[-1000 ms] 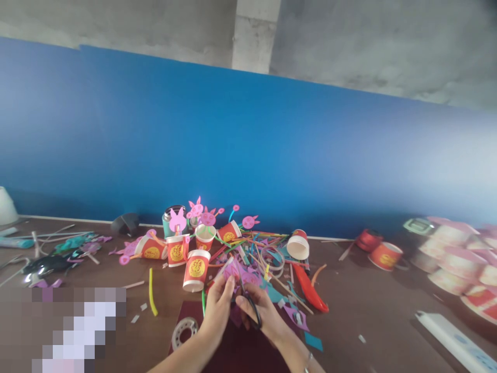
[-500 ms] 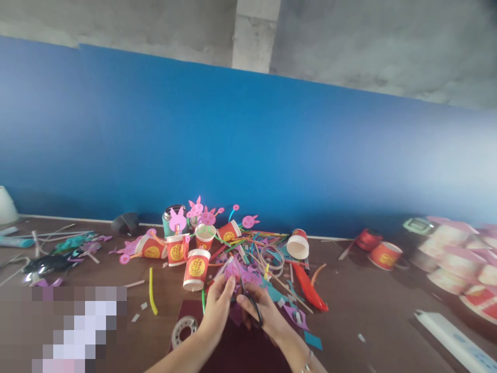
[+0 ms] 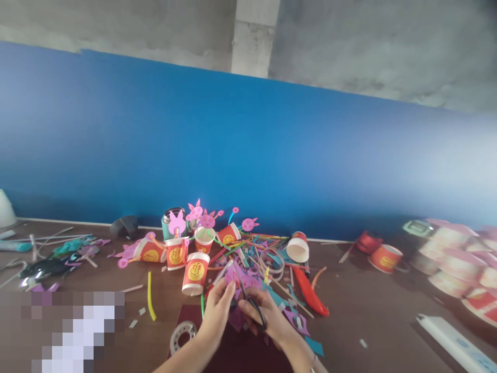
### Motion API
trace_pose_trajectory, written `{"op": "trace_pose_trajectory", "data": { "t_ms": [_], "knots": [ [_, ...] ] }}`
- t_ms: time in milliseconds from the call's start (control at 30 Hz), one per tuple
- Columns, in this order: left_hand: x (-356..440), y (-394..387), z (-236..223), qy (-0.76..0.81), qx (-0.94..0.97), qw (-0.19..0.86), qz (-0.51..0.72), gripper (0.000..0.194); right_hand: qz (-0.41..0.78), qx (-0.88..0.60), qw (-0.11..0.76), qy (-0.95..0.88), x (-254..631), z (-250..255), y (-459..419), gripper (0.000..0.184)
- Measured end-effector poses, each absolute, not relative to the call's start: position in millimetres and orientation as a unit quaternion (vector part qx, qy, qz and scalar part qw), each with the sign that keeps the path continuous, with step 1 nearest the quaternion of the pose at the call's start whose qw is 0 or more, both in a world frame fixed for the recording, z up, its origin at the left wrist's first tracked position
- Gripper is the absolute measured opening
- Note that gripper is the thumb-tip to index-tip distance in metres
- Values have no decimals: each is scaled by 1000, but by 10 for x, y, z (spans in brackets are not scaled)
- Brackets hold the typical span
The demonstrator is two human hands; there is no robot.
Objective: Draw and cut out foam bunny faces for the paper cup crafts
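Observation:
My right hand [image 3: 267, 316] grips a pair of black-handled scissors [image 3: 254, 308], its blades pointing up and away from me. Close beside it, my left hand [image 3: 220, 305] is closed in a pinch on a piece of purple paper [image 3: 233, 277], thumb on top. The blades lie against or just beside this paper; I cannot tell whether they are cutting it. Behind both hands spreads a heap of purple scraps and coloured sticks [image 3: 267, 248]. A red paper cup [image 3: 195, 274] stands just past my left hand, and a roll of tape [image 3: 182, 335] lies left of my wrist.
More red cups with pink paper animal faces [image 3: 177, 224] stand or lie at the back. A red balloon-like piece [image 3: 310, 295] is right of the heap. Stacked cups [image 3: 450, 254] and a white power strip [image 3: 458, 342] are far right. A blue partition [image 3: 248, 150] bounds the table.
My right hand and the scissors have shifted slightly to the right. The left hand still pinches the purple paper. The whole view has tilted a little.

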State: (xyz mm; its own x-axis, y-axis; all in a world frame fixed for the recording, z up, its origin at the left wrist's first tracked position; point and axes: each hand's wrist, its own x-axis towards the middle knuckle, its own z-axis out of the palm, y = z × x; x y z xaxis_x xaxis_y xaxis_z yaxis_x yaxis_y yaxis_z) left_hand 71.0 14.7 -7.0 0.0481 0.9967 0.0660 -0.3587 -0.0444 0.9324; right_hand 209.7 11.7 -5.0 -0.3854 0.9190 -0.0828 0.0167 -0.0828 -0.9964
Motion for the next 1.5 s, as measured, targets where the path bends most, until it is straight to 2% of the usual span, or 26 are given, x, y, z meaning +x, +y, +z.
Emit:
{"op": "trace_pose_trajectory", "data": {
  "t_ms": [600, 1200, 1267, 1400, 1500],
  "knots": [
    [713, 155, -114, 363, 435, 577, 588, 36, 615, -402, 370, -569, 2074, -11, 100, 48],
    [711, 130, -91, 381, 415, 574, 594, 32, 612, -428, 323, -581, 2171, 101, 97, 45],
    [718, 131, -95, 378, 415, 574, 596, 33, 608, -433, 336, -574, 2181, 96, 106, 44],
    [739, 129, -108, 357, 457, 576, 576, 36, 583, -449, 419, -532, 2173, 37, 126, 44],
    [752, 117, -113, 361, 509, 549, 556, 38, 575, -438, 436, -535, 2165, 23, 129, 43]
  ]
}}
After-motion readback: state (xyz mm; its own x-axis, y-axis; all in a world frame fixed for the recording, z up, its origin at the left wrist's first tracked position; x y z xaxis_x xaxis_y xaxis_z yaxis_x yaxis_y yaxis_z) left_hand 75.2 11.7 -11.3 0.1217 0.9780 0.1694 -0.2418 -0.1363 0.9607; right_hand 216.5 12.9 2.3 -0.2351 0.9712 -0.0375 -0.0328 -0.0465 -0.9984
